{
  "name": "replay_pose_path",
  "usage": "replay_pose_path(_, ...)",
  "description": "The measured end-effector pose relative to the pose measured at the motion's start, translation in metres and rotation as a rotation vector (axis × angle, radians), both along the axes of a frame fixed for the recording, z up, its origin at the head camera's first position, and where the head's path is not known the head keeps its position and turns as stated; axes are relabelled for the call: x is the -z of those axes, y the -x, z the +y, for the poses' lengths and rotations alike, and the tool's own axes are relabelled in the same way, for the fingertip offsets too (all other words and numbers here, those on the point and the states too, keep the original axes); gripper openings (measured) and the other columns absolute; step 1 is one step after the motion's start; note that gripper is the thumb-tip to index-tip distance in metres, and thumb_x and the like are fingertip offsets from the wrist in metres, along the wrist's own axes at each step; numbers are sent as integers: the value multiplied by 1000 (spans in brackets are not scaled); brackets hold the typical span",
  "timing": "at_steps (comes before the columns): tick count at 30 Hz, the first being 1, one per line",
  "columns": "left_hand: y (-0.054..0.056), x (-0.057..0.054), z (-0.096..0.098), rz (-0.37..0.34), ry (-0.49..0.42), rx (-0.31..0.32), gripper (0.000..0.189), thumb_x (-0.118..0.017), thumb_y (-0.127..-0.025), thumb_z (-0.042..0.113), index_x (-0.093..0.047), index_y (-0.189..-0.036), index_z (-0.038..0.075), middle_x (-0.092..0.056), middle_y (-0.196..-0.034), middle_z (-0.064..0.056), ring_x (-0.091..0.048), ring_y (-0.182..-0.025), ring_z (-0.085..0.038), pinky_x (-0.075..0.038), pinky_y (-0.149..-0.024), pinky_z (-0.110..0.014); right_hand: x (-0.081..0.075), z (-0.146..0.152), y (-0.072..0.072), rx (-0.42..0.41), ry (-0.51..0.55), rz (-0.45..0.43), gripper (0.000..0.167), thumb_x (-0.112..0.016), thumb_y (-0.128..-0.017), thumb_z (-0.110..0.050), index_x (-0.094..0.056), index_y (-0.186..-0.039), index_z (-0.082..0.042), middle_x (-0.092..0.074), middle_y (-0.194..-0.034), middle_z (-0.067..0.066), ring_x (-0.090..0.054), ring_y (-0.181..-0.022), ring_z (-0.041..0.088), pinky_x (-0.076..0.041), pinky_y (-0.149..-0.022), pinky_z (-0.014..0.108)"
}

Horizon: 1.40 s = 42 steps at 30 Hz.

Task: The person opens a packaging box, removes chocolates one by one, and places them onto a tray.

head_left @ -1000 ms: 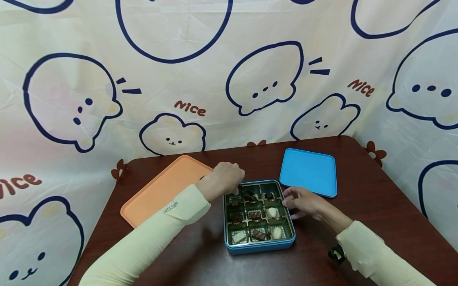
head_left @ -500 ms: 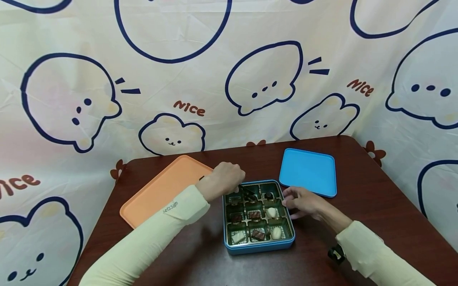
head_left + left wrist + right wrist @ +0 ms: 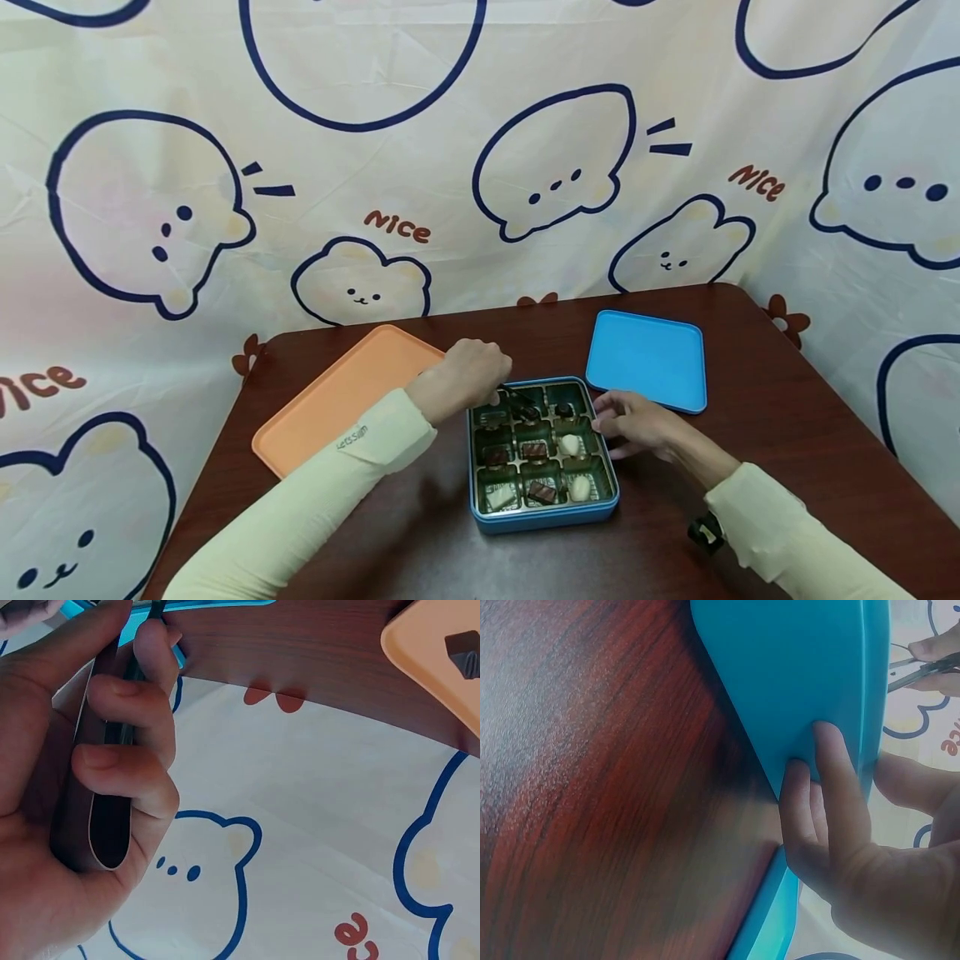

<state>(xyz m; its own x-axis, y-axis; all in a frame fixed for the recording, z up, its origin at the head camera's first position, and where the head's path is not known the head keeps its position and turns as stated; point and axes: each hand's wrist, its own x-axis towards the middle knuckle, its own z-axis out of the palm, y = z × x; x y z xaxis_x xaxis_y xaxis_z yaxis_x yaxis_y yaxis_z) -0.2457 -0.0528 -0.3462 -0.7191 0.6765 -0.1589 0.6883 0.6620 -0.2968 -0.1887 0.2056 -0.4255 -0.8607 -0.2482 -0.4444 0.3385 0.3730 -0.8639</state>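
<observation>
In the head view, my left hand [image 3: 461, 379] is over the back left corner of a blue tin box [image 3: 543, 522]. It grips metal tongs [image 3: 109, 817], whose bent end shows in the left wrist view. Their dark tips reach into the back row of the box, where I cannot tell whether they hold anything. Chocolates, both white [image 3: 580, 488] and brown [image 3: 542, 492], sit in the gold-lined compartments. My right hand [image 3: 637, 423] rests against the box's right side, its fingers [image 3: 840, 780] laid along the outer wall and the thumb at the rim.
An orange tray [image 3: 345, 400] lies on the brown table [image 3: 757, 392] at the left, partly behind my left arm. A dark chocolate [image 3: 466, 654] is on it. A blue lid [image 3: 645, 360] lies behind the box at the right. A printed cloth hangs behind the table.
My left hand and forearm have shifted very slightly left, and the wrist now covers the dark piece on the orange tray in the head view. My right hand and the box have stayed put.
</observation>
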Motion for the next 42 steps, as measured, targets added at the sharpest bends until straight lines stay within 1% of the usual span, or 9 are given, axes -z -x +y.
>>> replay_pose_path(7, -2, 0, 4, 19, 42, 6, 27, -80, -86, 33, -65, -69, 17, -39, -51, 2, -39, -46, -11, -34, -43, -23, 0, 0, 0, 0, -1, -4, 46, -57, -98, -7, -40, -138, 6, -54, -123, 23, -62, -104, 27, -59, -75, 41)
replay_pose_path(12, -2, 0, 5, 28, 52, 6, 29, -78, -87, 32, -62, -67, 17, -38, -52, 2, -39, -46, -11, -32, -43, -24, -1, 1, 1, -2, 1, -1, 45, -56, -98, -6, -40, -138, 7, -54, -122, 23, -62, -105, 28, -59, -76, 41)
replay_pose_path(18, 0, 2, 3, 45, 39, 38, 32, -76, -89, 30, -60, -65, 17, -38, -52, 2, -36, -45, -10, -31, -44, -23, 0, 0, 1, -2, 5, -3, 44, -56, -98, -5, -40, -138, 6, -54, -122, 23, -62, -106, 28, -59, -76, 41)
replay_pose_path(23, 2, 3, 1, 40, 16, 52, 33, -77, -88, 31, -60, -64, 17, -40, -52, 2, -37, -44, -10, -30, -44, -23, -1, 1, 0, -23, 13, 2, 45, -54, -99, -4, -38, -138, 8, -54, -122, 24, -61, -107, 30, -59, -76, 41)
replay_pose_path(31, 3, 0, -2, -8, 4, 20, 36, -78, -87, 34, -59, -61, 19, -40, -51, 3, -40, -45, -10, -30, -45, -23, -2, 2, -1, -22, 11, 2, 46, -55, -99, -5, -38, -139, 8, -54, -121, 24, -61, -107, 30, -59, -75, 41)
replay_pose_path(35, 2, -6, -2, -4, 0, 15, 36, -78, -87, 35, -59, -61, 20, -38, -50, 4, -38, -45, -9, -30, -45, -24, -2, 2, -2, -24, 10, 5, 47, -55, -99, -5, -37, -139, 8, -54, -122, 24, -61, -107, 30, -59, -75, 41)
replay_pose_path(37, 2, -9, -3, 4, -6, 15, 33, -78, -87, 36, -61, -63, 20, -42, -51, 4, -39, -45, -9, -31, -45, -24, -2, 2, -2, -26, 11, 4, 47, -55, -99, -5, -37, -140, 8, -53, -122, 24, -60, -107, 30, -59, -76, 41)
replay_pose_path(39, 2, -13, -5, 9, -17, 17, 28, -78, -86, 37, -67, -68, 19, -51, -54, 3, -44, -47, -10, -36, -47, -24, -2, 3, -2, -30, 12, 6, 47, -55, -99, -5, -37, -140, 8, -53, -122, 24, -61, -107, 30, -59, -76, 41)
replay_pose_path(42, 4, -19, -8, 5, -34, 12, 19, -78, -86, 38, -75, -80, 19, -66, -68, 4, -55, -54, -10, -46, -51, -25, -3, 2, -1, -32, 12, 7, 47, -54, -99, -5, -36, -140, 8, -53, -122, 24, -61, -107, 30, -59, -76, 41)
